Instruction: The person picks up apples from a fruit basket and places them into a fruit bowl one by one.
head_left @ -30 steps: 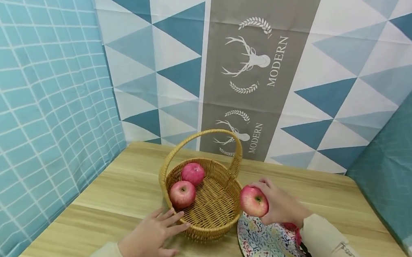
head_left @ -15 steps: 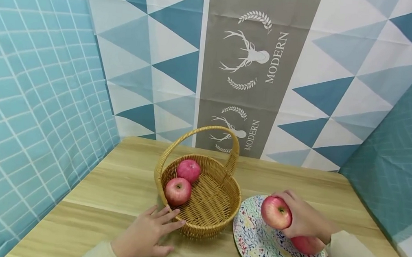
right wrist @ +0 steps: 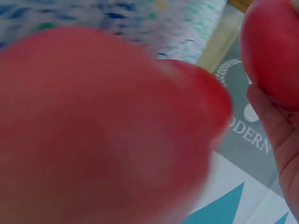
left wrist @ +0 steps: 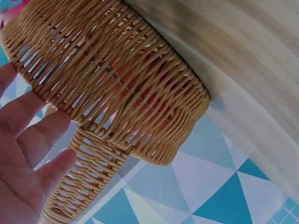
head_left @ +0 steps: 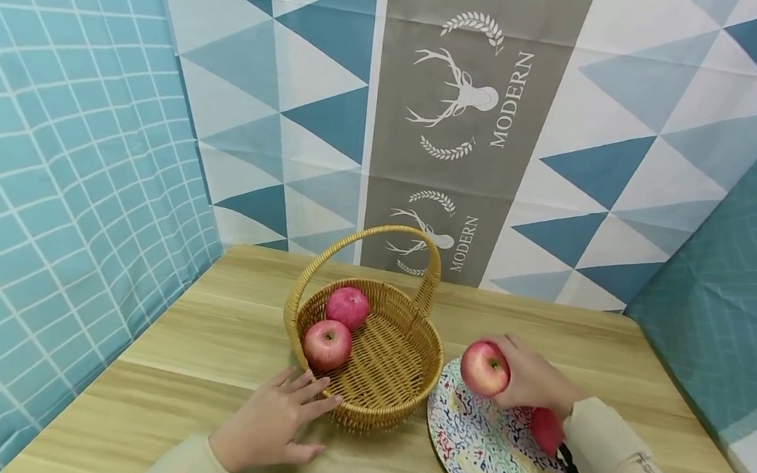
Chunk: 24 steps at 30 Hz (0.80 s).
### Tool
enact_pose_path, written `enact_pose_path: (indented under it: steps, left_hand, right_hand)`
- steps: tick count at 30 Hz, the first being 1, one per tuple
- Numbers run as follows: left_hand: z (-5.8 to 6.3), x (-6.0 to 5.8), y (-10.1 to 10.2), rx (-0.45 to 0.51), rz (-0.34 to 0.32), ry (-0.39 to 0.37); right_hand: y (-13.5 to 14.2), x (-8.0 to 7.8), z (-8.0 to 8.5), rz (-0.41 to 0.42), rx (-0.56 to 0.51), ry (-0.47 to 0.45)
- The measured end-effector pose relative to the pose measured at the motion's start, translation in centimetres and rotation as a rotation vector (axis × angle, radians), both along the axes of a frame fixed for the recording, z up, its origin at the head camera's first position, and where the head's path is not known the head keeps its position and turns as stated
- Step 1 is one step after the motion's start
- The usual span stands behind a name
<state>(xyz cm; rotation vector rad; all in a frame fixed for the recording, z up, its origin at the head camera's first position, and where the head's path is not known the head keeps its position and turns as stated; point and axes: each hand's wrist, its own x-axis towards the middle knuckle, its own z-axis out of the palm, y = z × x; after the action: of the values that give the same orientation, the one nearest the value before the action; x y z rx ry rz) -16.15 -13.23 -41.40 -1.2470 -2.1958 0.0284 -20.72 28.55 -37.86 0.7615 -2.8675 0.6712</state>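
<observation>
My left hand (head_left: 274, 423) touches the near left rim of a wicker basket (head_left: 430, 376), its fingers straight. In the left wrist view, the fingertips of this hand (left wrist: 28, 140) rest along the basket's rim (left wrist: 100, 130). Two red apples (head_left: 328, 345) lie in the basket's left side. My right hand (head_left: 535, 378) grips another red apple (head_left: 485, 368), raised over a round patterned mat (head_left: 501, 461) right of the basket. Below that wrist, a red apple (head_left: 545, 431) on the mat is partly hidden. Two blurred apples (right wrist: 103, 140) loom near the right wrist camera.
The basket's tall arched handle (head_left: 379, 229) rises above its bowl. Everything stands on a wood-grain table (head_left: 192, 355). A patterned wall covering (head_left: 328, 112) closes off the back, and blue tiled sheeting (head_left: 80, 165) the left. A black strap (head_left: 567, 462) shows by the right sleeve.
The right hand, holding its apple, moved right from beside the basket over the mat, then partway back left. The left hand stays at the rim. The head view shifted slightly.
</observation>
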Motion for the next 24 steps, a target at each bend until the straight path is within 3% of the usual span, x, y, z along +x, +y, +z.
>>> enact_pose_path:
  steps: [8, 15, 19, 24]
  left_hand:
    - [0.0, 0.0, 0.1, -0.017, 0.017, -0.015]
    - [-0.3, 0.2, 0.1, -0.017, 0.02, -0.042]
    - [-0.3, 0.2, 0.0, -0.005, 0.018, -0.039]
    - [-0.3, 0.2, 0.0, 0.006, 0.015, -0.023]
  right_hand:
    - [-1.6, -3.8, 0.7, 0.061, -0.104, -0.022]
    - [-2.1, -4.7, -0.3, 0.137, 0.034, -0.058]
    - [-2.1, -4.9, -0.6, 0.181, 0.142, -0.031]
    - [-1.9, -5.2, -0.6, 0.209, 0.147, -0.094]
